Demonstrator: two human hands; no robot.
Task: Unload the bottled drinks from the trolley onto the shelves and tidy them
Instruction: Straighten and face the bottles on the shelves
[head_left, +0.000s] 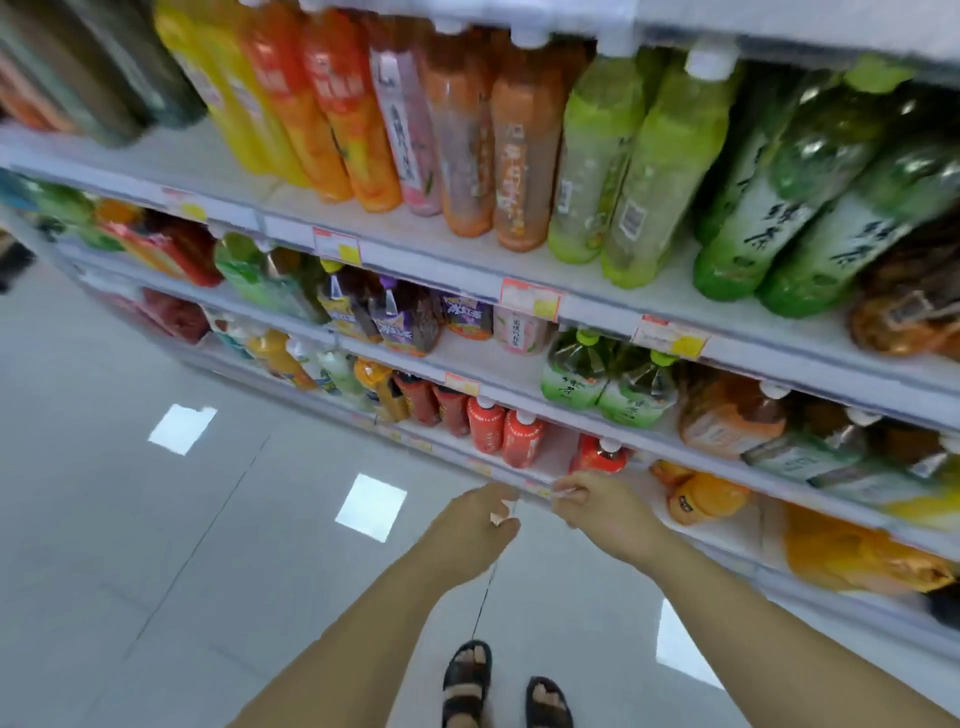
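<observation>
The aisle ran along a white shelf unit (234, 171) of several tiers, each front rail carrying red-and-yellow price labels (530, 299). The bottled drinks (597, 156) stood packed upright on the upper tier – yellow, orange, pink, light green and darker green in turn – and more filled the tiers beneath. On the low tier near the hands stood red bottles (522, 439) with white caps, and just to their right an orange bottle (701, 499) lay on its side.

The floor (130, 519) was pale grey glossy tile with thin dark seams, showing bright square reflections (371, 506).

Both bare arms reached down to the low tier's front rail (488, 470). The left hand (480, 514) had its fingers curled in, pinching a small pale scrap (497, 518). The right hand (602, 506) had thumb and fingers closed together on a small pale strip (563, 492) right at the rail's edge – blur hid what it was. The two hands were near each other but apart. Below them, two feet in black sandals (467, 680) stood on the tile.
</observation>
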